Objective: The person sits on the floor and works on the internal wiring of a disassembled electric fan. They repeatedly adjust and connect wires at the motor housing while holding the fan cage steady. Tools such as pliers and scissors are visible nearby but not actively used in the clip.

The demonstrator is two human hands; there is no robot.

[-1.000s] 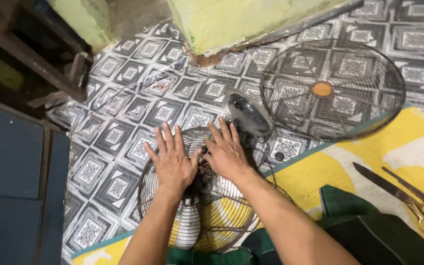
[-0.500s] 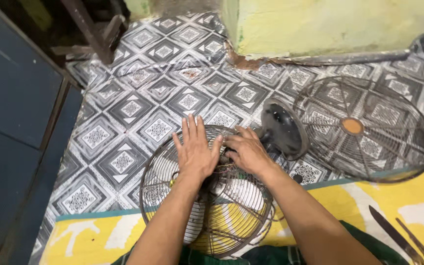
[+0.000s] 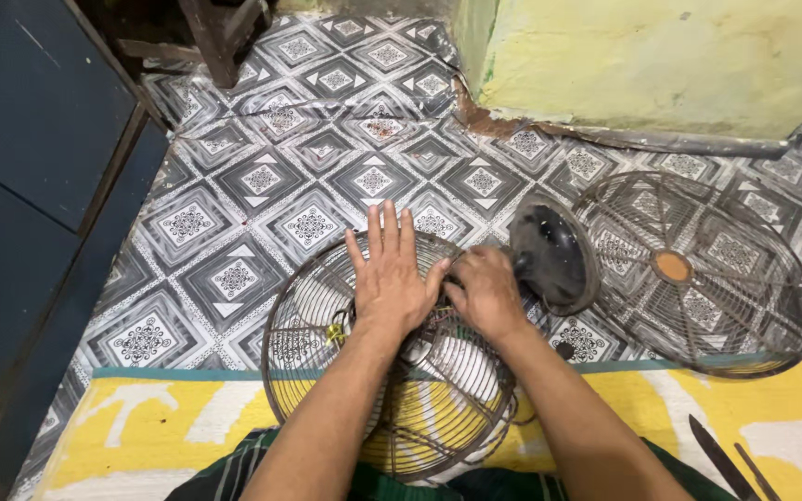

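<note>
A round wire fan guard (image 3: 322,371) with the fan's motor parts inside it lies on the floor in front of me. My left hand (image 3: 387,278) rests flat on its middle, fingers spread and pointing away from me. My right hand (image 3: 485,292) sits beside it with curled fingers, gripping something at the fan's hub; what it holds is hidden under the hands. A dark round fan base (image 3: 549,255) stands tilted just right of my right hand.
A second wire guard (image 3: 698,269) with an orange centre lies to the right on the patterned floor. A yellow mat (image 3: 169,427) runs under the near guard. Scissors and a blade (image 3: 721,455) lie at lower right. Blue cabinet (image 3: 20,186) on the left, yellow wall behind.
The view has swung so the fan sits more central. My right hand has gone from spread flat to curled at the hub. My left hand stays flat on the guard.
</note>
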